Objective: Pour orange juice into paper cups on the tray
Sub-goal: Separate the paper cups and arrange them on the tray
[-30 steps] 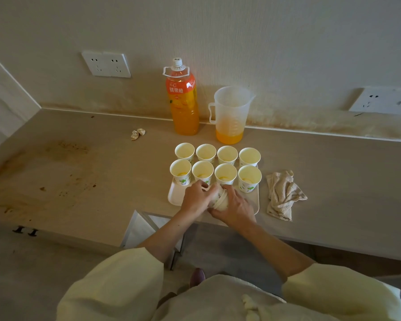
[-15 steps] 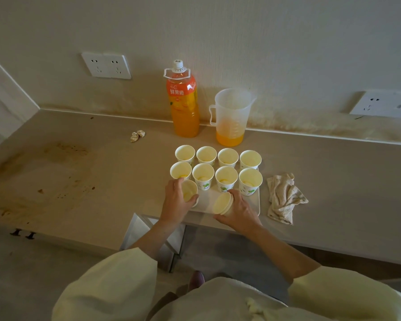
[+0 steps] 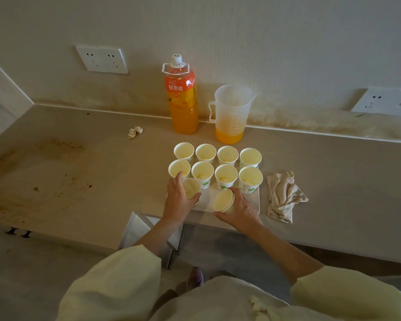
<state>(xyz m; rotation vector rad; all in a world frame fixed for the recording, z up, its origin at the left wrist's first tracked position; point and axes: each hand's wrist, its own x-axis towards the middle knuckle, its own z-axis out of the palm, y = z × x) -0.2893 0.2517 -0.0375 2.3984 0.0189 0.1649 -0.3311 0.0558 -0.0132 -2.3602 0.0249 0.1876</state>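
Several paper cups (image 3: pixel 226 176) stand in two rows on a white tray (image 3: pixel 256 205); some hold a little juice. My left hand (image 3: pixel 177 200) grips one more paper cup (image 3: pixel 191 188) at the tray's front left corner. My right hand (image 3: pixel 240 208) holds a tilted stack of cups (image 3: pixel 223 200) over the tray's front edge. An orange juice bottle (image 3: pixel 183 100), capped, stands at the wall. Beside it is a translucent measuring jug (image 3: pixel 230 114) with juice in its bottom.
A crumpled beige cloth (image 3: pixel 284 196) lies right of the tray. A small crumpled scrap (image 3: pixel 134 132) lies left of the bottle. Brown stains (image 3: pixel 60 149) mark the left counter. Wall sockets (image 3: pixel 102 59) sit above. The counter's front edge runs just below my hands.
My hands have parted from the shared stack: the left took one cup off and carried it to the tray's front left, while the right kept the stack.
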